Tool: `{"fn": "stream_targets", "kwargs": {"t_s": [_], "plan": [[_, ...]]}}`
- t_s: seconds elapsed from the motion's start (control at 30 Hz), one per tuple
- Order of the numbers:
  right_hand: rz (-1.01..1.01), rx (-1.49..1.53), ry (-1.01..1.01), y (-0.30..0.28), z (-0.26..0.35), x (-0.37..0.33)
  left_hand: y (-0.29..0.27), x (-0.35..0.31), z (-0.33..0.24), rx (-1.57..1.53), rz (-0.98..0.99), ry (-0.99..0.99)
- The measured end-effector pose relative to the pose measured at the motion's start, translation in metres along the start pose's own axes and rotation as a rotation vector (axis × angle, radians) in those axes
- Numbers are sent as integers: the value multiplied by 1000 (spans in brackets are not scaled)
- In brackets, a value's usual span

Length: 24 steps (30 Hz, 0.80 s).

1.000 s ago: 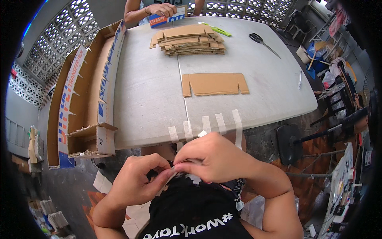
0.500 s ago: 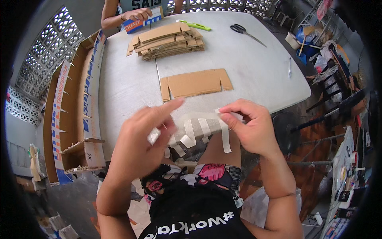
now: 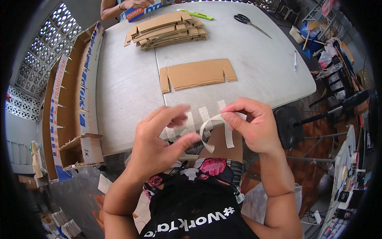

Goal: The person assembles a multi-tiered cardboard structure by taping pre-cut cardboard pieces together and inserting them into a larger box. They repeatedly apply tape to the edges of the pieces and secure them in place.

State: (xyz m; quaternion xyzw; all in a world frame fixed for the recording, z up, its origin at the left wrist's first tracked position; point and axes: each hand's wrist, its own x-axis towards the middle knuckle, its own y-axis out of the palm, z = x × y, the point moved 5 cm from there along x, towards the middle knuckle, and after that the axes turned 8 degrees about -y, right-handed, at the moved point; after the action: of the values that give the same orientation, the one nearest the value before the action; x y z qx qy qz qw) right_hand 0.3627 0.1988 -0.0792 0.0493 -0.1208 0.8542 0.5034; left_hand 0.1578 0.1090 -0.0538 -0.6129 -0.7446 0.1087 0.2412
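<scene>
Pinching a tape strip (image 3: 203, 130) in the right hand (image 3: 226, 113)'s fingers; left hand (image 3: 159, 137) fingers spread, contact unclear. Strip curls between hands. Other strips (image 3: 204, 114) line the tabletop (image 3: 274, 71) edge; card (image 3: 197, 75), stack (image 3: 169, 34), scissors (image 3: 253, 26) beyond. Since half a second ago, left thumb is nearer the right hand.

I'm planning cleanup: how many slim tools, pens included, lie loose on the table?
3: dark-handled scissors at far right, a green cutter-like tool just beyond the cardboard stack, and a pen-like item nearer, on the right. The stack may hide others.
</scene>
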Motion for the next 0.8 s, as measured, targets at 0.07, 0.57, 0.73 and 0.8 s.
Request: {"fn": "stream_targets", "kwargs": {"t_s": [0.07,0.57,0.73,0.8], "plan": [[-19,-28,5,0,-6,4,0,1,14,-64,101,-91],[102,-399,222,6,-20,107,-27,119,63,337,49,-74],[167,1,312,-1,-17,111,-25,115,62,203,69,-294],[164,134,317,-3,-17,112,-18,107,61,53,119,-385]]}}
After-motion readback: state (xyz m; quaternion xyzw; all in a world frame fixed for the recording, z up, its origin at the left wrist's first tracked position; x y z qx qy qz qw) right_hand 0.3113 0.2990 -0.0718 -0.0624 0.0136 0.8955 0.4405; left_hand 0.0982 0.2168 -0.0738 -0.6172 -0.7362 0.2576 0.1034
